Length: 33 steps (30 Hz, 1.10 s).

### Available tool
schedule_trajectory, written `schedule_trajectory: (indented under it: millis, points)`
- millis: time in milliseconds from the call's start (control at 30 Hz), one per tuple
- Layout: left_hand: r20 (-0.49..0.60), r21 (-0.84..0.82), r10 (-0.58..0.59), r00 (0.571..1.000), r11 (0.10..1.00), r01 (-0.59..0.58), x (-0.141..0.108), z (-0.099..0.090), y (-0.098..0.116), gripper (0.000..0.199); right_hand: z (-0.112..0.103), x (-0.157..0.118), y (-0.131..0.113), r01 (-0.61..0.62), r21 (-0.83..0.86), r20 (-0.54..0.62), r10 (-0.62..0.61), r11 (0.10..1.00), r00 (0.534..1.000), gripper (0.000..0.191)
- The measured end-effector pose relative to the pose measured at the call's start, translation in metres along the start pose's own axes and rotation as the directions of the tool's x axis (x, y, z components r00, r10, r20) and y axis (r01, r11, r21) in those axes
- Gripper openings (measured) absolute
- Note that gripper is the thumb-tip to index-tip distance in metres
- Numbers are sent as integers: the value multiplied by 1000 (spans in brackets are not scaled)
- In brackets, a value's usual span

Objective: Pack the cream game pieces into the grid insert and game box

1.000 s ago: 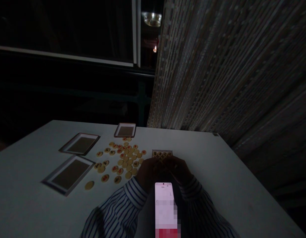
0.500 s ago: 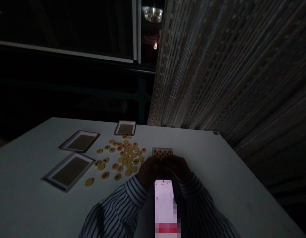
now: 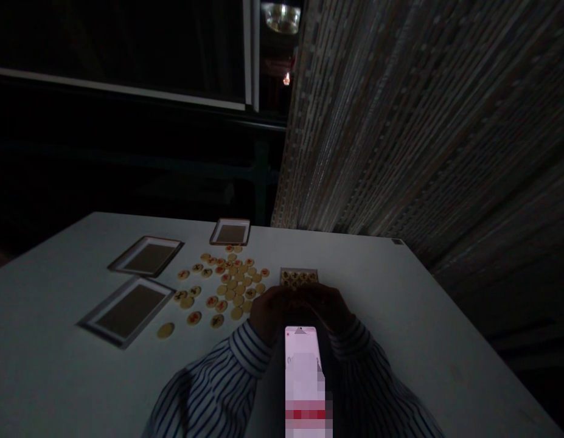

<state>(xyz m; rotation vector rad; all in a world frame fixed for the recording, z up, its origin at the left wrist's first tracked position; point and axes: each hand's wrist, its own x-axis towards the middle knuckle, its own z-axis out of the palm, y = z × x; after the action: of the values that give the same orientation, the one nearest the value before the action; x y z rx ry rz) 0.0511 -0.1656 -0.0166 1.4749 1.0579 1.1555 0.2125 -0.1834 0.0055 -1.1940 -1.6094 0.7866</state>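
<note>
My left hand (image 3: 270,310) and my right hand (image 3: 326,304) meet at the near side of a small box (image 3: 299,270) that holds round pieces with dark characters (image 3: 298,279). Both hands are dark, and their fingers are bent over the box's near part, hiding it. What the fingertips touch cannot be made out. Left of the hands, many round wooden pieces (image 3: 233,284) lie scattered, some with red or black characters, others blank side up. A lit phone (image 3: 304,365) is below the hands, between the striped sleeves.
Two trays or box lids (image 3: 147,257) (image 3: 129,310) lie at the left of the white table (image 3: 400,340). A smaller tray (image 3: 230,232) stands near the far edge. A beaded curtain (image 3: 377,121) hangs behind the table at the right.
The view has tipped slightly, so the table things sit a little higher in the picture. Both hands stay at the box with almost no visible movement.
</note>
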Motion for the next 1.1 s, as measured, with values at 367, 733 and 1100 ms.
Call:
schedule_trajectory:
  millis: [367, 733, 1100]
  points:
    - [-11, -17, -8, 1000, 1000, 8, 2, -2, 7, 22, 6, 0, 10, 74, -60, -14, -75, 995, 997, 24]
    - [36, 30, 48, 998, 998, -49, 0, -1, 4, 18, 5, -1, 2, 28, -38, -49, -30, 999, 998, 21]
    - [21, -13, -54, 998, 998, 54, -1, -2, 2, 21, 2, -2, -5, 121, -93, -3, -122, 988, 993, 18]
